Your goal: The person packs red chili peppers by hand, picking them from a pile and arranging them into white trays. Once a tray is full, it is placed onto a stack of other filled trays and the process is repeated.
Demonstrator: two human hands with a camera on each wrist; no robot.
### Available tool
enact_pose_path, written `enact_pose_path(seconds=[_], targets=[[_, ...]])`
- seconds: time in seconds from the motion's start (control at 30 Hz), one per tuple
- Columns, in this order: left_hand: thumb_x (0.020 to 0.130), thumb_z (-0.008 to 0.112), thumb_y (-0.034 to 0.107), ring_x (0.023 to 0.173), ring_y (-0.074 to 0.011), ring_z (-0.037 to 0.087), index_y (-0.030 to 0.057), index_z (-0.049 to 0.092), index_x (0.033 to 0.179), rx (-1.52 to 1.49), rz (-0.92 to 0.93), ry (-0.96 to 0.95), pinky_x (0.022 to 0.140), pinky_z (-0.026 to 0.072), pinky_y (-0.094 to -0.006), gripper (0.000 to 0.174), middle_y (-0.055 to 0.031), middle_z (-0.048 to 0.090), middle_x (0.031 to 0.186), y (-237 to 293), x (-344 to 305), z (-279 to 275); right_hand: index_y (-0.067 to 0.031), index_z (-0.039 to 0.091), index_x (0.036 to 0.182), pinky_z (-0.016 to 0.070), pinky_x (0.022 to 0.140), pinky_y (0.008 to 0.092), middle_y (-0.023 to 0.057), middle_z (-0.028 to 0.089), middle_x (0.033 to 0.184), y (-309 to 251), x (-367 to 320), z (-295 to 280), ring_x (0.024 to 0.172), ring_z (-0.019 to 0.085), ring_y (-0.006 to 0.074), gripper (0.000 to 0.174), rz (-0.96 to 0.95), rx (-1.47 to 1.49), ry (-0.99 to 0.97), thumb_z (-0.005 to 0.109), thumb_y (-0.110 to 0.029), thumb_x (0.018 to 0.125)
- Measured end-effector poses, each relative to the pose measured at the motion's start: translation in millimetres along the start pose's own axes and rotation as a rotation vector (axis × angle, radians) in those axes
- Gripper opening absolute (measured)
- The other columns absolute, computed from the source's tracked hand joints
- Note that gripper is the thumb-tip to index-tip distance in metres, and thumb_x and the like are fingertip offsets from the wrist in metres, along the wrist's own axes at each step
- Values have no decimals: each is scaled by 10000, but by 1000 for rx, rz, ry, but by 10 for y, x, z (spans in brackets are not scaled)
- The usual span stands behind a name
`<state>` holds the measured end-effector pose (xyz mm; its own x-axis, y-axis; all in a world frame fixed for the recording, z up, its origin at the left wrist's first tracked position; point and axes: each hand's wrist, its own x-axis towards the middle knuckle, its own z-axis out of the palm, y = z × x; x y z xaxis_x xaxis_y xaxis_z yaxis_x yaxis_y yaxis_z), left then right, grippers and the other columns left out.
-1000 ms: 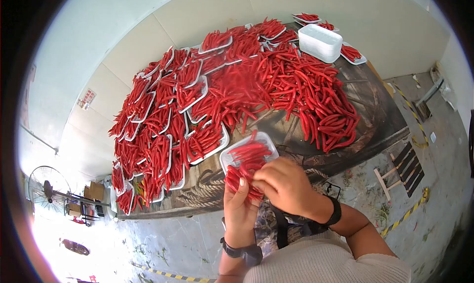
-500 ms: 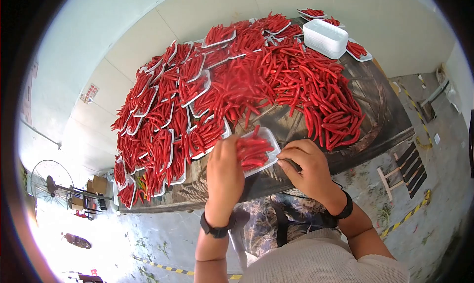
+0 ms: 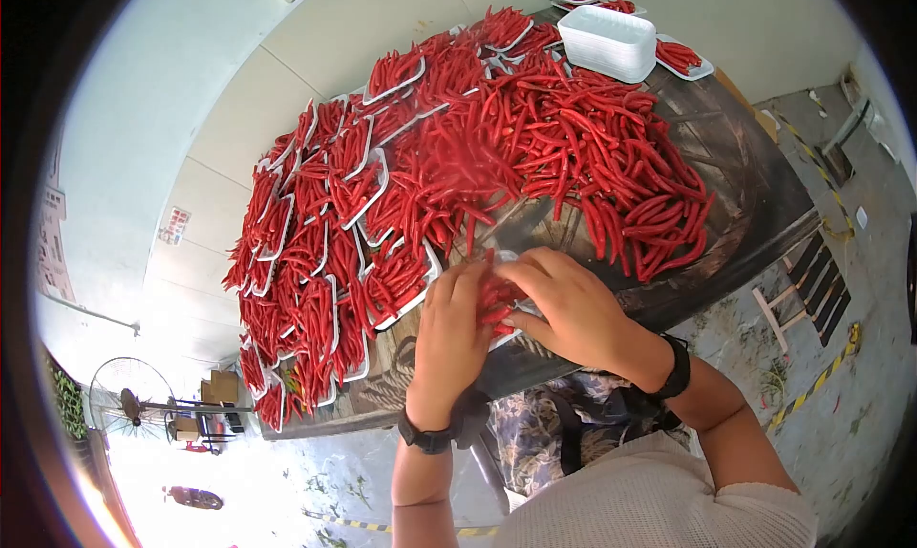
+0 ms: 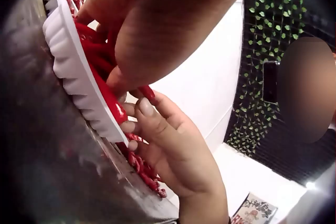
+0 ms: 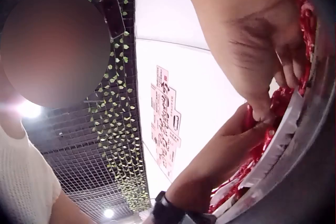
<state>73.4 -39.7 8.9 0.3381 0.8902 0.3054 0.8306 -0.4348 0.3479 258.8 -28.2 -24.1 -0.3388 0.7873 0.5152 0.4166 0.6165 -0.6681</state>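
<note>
One fan [image 3: 129, 407] stands at far left, past the end of the table [image 3: 740, 151]. Next, many filled trays [image 3: 385, 173] crowd together, overlapping in layers. Then comes the left hand [image 3: 449, 333], its fingers and thumb bent around some red chillies [image 3: 494, 295], which lie in a white tray [image 4: 81, 82] near the table's front edge. Facing it, the right hand [image 3: 578, 314] curves around the same chillies, partly closed, some fingertips hidden. Farther back spreads a loose chilli heap [image 3: 621, 180]; behind that, a stack of white trays [image 3: 608, 46] stands beside another filled tray [image 3: 706, 70].
</note>
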Motion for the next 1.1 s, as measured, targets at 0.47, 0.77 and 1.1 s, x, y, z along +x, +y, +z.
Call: enact_pose_path(seconds=[0.47, 0.77, 1.1], targets=[[687, 792, 133, 1140, -392, 546, 51, 522, 1308, -121, 19, -83, 972, 457, -452, 682, -185, 561, 1222, -236, 88, -125, -34, 609, 1086, 486, 815, 432, 134, 574, 1057, -141, 235, -128, 980, 575, 337, 360, -182, -33, -85, 752, -136, 772], [562, 906, 247, 1156, -386, 539, 50, 531, 1313, -355, 6, -110, 986, 453, -448, 862, -171, 560, 1234, -384, 56, -172, -62, 664, 974, 477, 882, 415, 87, 591, 1070, -48, 566, -224, 1016, 573, 304, 270, -207, -169, -421, 782, -150, 748], [413, 932, 289, 1232, -382, 492, 70, 479, 1400, -233, -94, -119, 1031, 423, -462, 1108, -154, 508, 1331, -330, -3, -248, -71, 646, 923, 461, 846, 439, 76, 587, 1028, 114, 680, -21, 987, 574, 312, 285, -399, 4, -467, 787, -216, 722]])
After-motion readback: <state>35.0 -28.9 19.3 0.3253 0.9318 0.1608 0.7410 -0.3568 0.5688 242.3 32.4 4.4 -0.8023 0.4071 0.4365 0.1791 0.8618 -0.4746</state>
